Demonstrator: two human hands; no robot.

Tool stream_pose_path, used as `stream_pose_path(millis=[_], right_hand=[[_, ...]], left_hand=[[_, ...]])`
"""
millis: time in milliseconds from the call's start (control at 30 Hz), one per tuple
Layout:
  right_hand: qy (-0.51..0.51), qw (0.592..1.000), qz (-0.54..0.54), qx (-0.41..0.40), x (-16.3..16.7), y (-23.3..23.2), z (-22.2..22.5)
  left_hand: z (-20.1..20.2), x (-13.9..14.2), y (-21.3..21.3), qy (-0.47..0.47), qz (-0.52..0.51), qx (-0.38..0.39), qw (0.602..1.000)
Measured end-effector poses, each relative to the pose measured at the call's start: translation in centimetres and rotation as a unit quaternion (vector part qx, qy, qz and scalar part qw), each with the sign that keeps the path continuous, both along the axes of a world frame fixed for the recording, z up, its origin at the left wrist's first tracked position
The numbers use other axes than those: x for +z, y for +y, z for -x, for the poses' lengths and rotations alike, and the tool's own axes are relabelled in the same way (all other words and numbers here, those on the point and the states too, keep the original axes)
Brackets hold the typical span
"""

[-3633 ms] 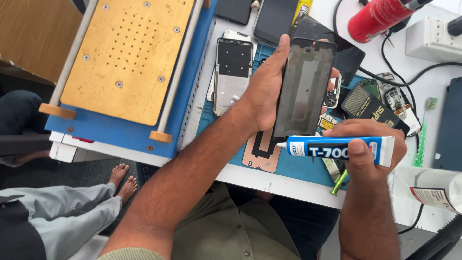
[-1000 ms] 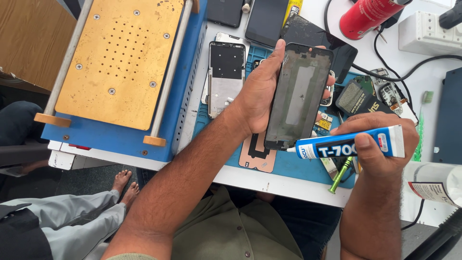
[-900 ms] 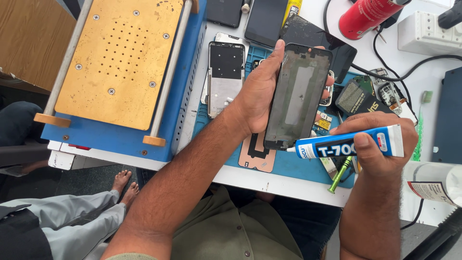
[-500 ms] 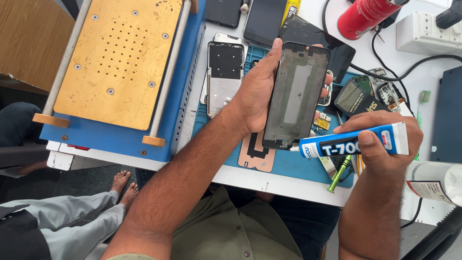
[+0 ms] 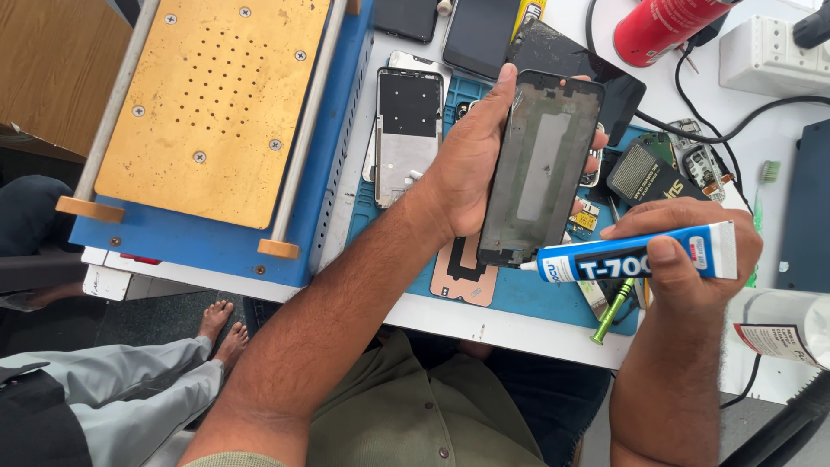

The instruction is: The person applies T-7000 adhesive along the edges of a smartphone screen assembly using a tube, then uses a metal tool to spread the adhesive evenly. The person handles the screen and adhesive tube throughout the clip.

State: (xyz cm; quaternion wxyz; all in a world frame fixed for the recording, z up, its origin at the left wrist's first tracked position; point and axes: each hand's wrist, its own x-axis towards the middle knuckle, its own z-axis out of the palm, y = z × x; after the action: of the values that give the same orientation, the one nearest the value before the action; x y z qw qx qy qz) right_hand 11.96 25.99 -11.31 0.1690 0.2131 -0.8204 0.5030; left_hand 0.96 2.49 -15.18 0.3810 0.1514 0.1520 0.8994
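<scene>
**Both hands clamped: frame in the left, glue tube in the right**

Your left hand [image 5: 471,160] is closed around a dark phone frame [image 5: 543,169], thumb along its upper left edge and fingertips showing at its right edge, holding it tilted above the blue work mat [image 5: 527,290]. Your right hand [image 5: 692,259] is wrapped tight on a blue-and-white glue tube [image 5: 635,257], thumb pressed across its front; the tube lies nearly level, and its thin nozzle meets the frame's lower right corner.

Under the frame, on the mat, lies a copper-coloured flat part [image 5: 465,277]. A green-handled tool [image 5: 614,310] lies just below the tube, near the table's front edge. A second, silver phone frame [image 5: 406,130] rests at the mat's left edge, beside the blue machine with its gold perforated plate [image 5: 216,104]. A loose circuit board [image 5: 647,173] sits right of the held frame. A red can [image 5: 666,26] lies at the top of the table, with a white power strip [image 5: 769,56] to its right. A white cylinder [image 5: 782,324] lies just right of your right hand. Below left, another person's bare feet [image 5: 220,333] rest on the floor.
</scene>
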Motion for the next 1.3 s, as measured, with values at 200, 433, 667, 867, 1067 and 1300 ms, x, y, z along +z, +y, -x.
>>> stream_pose_path(millis=[200, 433, 667, 867, 1067, 1300], right_hand=[[-0.012, 1.000, 0.019, -0.008, 0.0, -0.9, -0.3], [-0.016, 1.000, 0.000, -0.014, 0.6, -0.2, 0.0], [-0.026, 1.000, -0.002, -0.012, 1.1, 0.0, -0.1], [-0.027, 0.999, -0.011, -0.025, 1.7, 0.0, 0.1], [-0.021, 0.999, -0.005, -0.026, 1.5, 0.4, -0.3], [-0.007, 1.000, -0.014, -0.014, 1.6, 0.8, 0.2]], left_hand=[[0.0, 0.0, 0.0, -0.001, 0.005, 0.003, 1.000], [0.0, 0.0, 0.0, 0.003, -0.003, 0.000, 1.000], [0.0, 0.1, 0.0, 0.004, 0.010, 0.006, 1.000], [0.0, 0.0, -0.1, 0.014, 0.012, 0.014, 1.000], [0.0, 0.0, -0.1, 0.000, 0.019, 0.010, 1.000], [0.0, -0.1, -0.2, 0.004, 0.015, 0.009, 1.000]])
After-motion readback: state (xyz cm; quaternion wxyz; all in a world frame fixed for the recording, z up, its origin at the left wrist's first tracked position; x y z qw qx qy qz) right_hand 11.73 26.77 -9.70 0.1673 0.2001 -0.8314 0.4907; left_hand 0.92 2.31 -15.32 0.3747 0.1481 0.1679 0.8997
